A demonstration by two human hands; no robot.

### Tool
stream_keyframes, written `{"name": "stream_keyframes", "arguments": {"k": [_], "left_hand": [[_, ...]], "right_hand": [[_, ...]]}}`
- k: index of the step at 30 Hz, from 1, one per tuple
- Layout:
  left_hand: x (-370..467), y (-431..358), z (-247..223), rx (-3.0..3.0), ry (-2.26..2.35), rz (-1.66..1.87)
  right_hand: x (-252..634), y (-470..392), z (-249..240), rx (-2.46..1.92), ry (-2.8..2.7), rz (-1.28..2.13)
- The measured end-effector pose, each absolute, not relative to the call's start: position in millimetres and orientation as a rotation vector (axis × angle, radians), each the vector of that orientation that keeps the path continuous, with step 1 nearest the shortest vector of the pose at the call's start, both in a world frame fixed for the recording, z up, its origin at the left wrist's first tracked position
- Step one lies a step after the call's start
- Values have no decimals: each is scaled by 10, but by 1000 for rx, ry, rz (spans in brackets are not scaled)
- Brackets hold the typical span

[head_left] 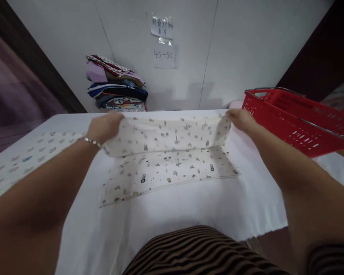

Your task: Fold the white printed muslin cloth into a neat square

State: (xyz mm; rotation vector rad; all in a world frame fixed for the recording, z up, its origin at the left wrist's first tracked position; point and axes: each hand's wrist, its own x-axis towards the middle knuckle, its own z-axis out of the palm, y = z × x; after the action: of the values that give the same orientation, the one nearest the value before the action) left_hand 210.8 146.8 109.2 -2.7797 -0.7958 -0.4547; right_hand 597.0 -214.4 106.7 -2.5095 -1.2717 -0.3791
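A thin cream cloth [172, 164] printed with small plants and figures is stretched between my two hands. Its far edge is lifted off the table, while the near part lies flat on the white surface. My left hand [106, 126], with a bracelet at the wrist, is closed on the far left corner. At the far right corner, my right hand [240, 118] pinches the cloth between thumb and fingers. The fingertips of both hands are partly hidden or blurred.
A second printed cloth [37, 152] lies on the white-covered table [189, 206] at the left. Folded fabrics [117, 84] are stacked against the wall. A red basket [292, 118] stands at the right. Two paper notes [165, 55] hang on the wall.
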Motion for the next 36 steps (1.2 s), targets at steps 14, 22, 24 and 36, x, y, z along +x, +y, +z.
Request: {"name": "stream_keyframes", "arguments": {"k": [14, 22, 24, 36], "left_hand": [[1235, 870, 184, -2944, -388, -230], [958, 488, -111, -2821, -239, -406], [906, 449, -95, -2800, -249, -469], [654, 358, -371, -2935, -199, -432]], "right_hand": [[5419, -2994, 61, -2147, -1761, -674], [5070, -3362, -301, -2288, -1658, -532], [5015, -3400, -291, -2293, -1632, -525], [4859, -3582, -331, -2286, -1720, -405]]}}
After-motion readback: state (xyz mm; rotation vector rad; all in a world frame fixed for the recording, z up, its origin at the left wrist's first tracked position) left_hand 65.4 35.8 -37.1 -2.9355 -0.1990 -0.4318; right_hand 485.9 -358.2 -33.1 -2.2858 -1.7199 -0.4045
